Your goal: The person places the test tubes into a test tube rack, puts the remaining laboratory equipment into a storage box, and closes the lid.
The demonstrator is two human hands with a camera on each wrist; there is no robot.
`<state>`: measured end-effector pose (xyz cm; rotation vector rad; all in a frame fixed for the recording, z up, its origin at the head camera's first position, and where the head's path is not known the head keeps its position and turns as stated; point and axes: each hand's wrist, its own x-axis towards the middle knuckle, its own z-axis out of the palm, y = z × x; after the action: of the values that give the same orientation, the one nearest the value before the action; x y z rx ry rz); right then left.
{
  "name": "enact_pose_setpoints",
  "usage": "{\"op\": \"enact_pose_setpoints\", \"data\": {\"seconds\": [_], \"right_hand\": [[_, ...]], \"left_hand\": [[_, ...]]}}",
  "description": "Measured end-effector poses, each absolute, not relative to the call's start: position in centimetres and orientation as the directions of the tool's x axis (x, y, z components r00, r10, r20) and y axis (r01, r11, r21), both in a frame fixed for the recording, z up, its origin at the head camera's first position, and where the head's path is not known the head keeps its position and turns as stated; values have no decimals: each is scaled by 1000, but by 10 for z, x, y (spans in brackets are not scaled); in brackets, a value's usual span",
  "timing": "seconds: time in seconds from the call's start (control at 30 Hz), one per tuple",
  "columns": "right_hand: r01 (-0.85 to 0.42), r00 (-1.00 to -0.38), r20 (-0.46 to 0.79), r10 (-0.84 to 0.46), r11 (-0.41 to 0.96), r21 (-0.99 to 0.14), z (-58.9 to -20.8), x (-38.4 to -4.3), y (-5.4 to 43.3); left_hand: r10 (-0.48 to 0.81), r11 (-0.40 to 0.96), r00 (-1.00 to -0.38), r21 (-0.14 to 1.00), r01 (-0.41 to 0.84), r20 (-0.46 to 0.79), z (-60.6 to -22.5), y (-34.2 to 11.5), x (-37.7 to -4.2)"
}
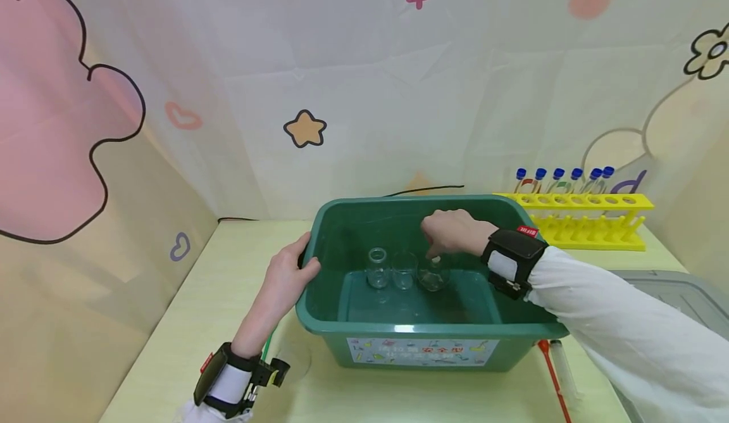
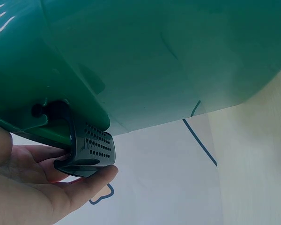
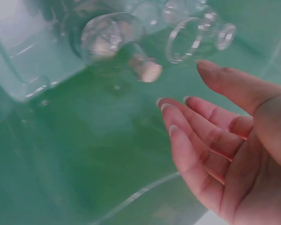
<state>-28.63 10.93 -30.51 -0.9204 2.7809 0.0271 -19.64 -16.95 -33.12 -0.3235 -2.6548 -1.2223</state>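
A deep green plastic tub [image 1: 405, 329] stands on the table. My left hand [image 1: 288, 272] holds its left end, thumb over the rim; in the left wrist view the fingers lie round a black perforated handle [image 2: 94, 146] on the tub's outside. Inside the tub, my right hand [image 1: 455, 232] is above a round glass flask [image 1: 434, 280] with a pale stopper [image 3: 151, 71]. Its fingers [image 3: 196, 136] are loosely bent, apart from the flask, with nothing in them. A glass beaker [image 1: 404, 274] and a small glass bottle [image 1: 378, 270] stand left of the flask.
Behind the tub on the right is a yellow rack [image 1: 586, 236] with several blue-capped tubes [image 1: 558, 179]. A grey lid [image 1: 666, 290] lies at the right. A red dropper-like stick [image 1: 552, 372] and a clear syringe-like tube [image 1: 564, 372] lie by the tub's front right corner.
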Motion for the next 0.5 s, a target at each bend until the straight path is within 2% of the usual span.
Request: {"op": "enact_pose_setpoints", "data": {"seconds": [0.5], "right_hand": [[-607, -785, -104, -611, 791, -72, -267, -266, 115]], "left_hand": [[106, 625, -961, 734, 265, 256, -332, -170, -197]]}}
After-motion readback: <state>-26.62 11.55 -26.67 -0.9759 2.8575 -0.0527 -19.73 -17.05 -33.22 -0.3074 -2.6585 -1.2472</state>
